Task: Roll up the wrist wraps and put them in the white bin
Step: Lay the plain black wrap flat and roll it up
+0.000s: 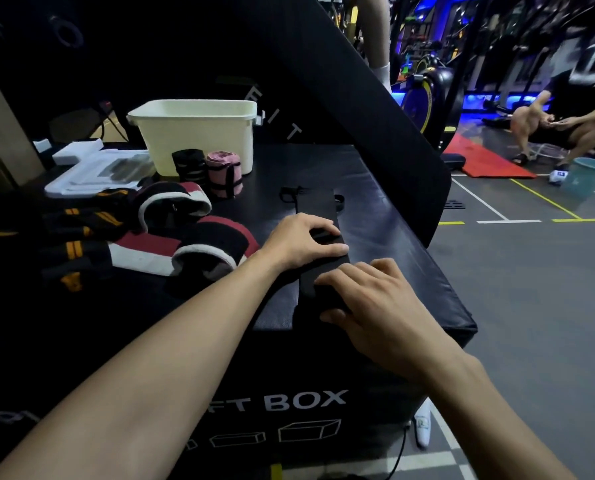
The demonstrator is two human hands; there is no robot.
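A black wrist wrap [316,206] lies stretched flat on the black soft box [386,216], running away from me. My left hand [303,240] presses on its middle, fingers curled over the strip. My right hand [375,299] grips the wrap's near end between thumb and fingers. The white bin [199,133] stands at the back of the box. Just in front of it stand two rolled wraps, a black one [188,166] and a pink one [223,176]. Loose red, white and black wraps [171,237] and black and orange wraps [74,233] lie in a heap at the left.
A white foam tray [92,171] sits at the back left. A tall black padded panel [358,98] leans behind the box. The box's right edge drops to the gym floor. A seated person [566,123] and a teal bucket [588,176] are far right.
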